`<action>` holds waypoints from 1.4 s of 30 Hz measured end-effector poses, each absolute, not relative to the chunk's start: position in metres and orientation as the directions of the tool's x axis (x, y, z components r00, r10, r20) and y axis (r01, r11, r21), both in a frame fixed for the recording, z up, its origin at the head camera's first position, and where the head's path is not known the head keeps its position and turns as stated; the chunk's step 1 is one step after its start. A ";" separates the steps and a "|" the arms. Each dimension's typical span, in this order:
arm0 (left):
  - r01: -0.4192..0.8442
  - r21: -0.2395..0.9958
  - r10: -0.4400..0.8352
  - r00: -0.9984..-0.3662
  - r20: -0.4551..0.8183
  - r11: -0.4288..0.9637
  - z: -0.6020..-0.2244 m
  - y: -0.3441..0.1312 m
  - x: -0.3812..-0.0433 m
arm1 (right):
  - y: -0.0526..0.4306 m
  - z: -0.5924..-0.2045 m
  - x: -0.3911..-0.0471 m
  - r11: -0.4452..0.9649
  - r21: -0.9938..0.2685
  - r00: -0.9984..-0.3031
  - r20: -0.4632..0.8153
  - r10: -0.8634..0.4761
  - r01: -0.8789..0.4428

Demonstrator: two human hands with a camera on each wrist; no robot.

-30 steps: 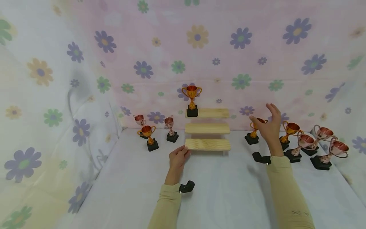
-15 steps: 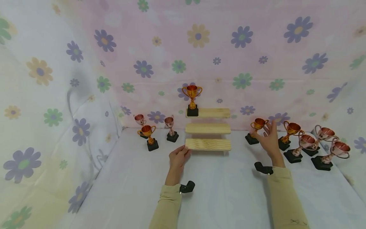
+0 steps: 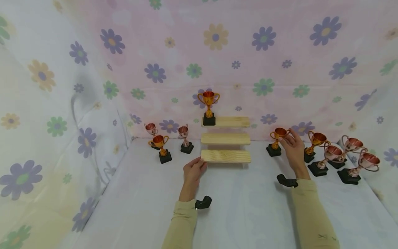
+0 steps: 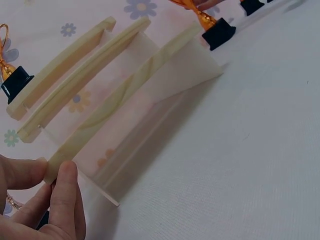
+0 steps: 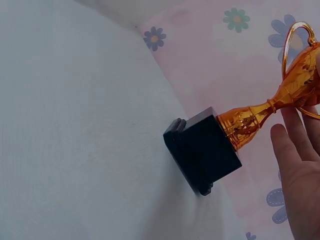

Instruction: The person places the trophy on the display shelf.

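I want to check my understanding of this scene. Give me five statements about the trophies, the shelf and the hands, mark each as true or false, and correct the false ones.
1. The left hand's grip is on the left end of the lowest step. True.
2. The top trophy is pink. False: the top trophy is gold.
3. The shelf has two steps. False: the shelf has three.
4. The right hand's grip is at a gold trophy to the right of the shelf. True.
5. The backdrop has a flower pattern. True.
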State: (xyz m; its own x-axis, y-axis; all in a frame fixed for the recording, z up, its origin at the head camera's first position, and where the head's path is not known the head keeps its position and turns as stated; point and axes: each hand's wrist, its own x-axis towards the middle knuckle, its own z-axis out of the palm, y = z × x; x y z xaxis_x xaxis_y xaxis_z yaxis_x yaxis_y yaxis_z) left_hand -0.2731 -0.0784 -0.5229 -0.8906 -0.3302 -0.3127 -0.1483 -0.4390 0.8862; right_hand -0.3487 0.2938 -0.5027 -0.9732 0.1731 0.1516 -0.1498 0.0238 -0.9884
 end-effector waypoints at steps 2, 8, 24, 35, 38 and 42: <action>-0.145 0.886 -0.326 -0.894 -0.308 -0.440 -0.523 -0.078 -0.274 | 0.293 -0.505 -0.351 0.056 -0.984 -0.968 0.175 0.179 -0.167; -0.186 0.880 -0.309 -0.888 -0.341 -0.438 -0.523 -0.080 -0.274 | 0.289 -0.507 -0.350 0.224 -0.952 -0.952 0.249 0.178 -0.207; -0.133 0.895 -0.306 -0.909 -0.281 -0.427 -0.518 -0.080 -0.267 | 0.266 -0.499 -0.313 0.287 -0.836 -0.869 0.495 0.026 -0.468; -0.139 0.892 -0.315 -0.903 -0.292 -0.430 -0.522 -0.078 -0.270 | 0.248 -0.464 -0.281 0.300 -0.764 -0.812 0.578 -0.073 -0.571; -0.143 0.888 -0.313 -0.902 -0.299 -0.436 -0.521 -0.077 -0.270 | 0.237 -0.450 -0.279 0.256 -0.751 -0.790 0.605 -0.101 -0.608; -0.137 0.886 -0.311 -0.904 -0.295 -0.442 -0.521 -0.078 -0.271 | 0.220 -0.437 -0.284 0.189 -0.726 -0.749 0.653 -0.114 -0.661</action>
State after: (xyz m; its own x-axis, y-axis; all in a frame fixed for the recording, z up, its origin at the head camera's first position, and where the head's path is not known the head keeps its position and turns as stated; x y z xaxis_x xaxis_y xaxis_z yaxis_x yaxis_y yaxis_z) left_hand -0.2705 -0.0775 -0.5206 -0.9036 -0.3107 -0.2950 -0.1372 -0.4424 0.8863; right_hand -0.2837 0.2202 -0.4366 -0.7489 -0.1138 0.6528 -0.6614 0.1890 -0.7258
